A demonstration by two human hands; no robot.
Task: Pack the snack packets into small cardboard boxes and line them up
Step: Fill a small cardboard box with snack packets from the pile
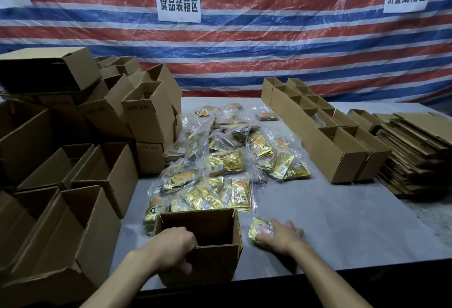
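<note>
Fingers [186,237] of left hand [171,246] curled over box [203,224] wall; right hand [278,235] spread flat on gold packet [259,226]. Grey table [342,222], striped tarp [244,50] behind, paper signs [178,3].

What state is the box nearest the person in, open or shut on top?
Open: the box has its flaps standing up, its dark inside shows, and the left hand grips its near edge.
</note>
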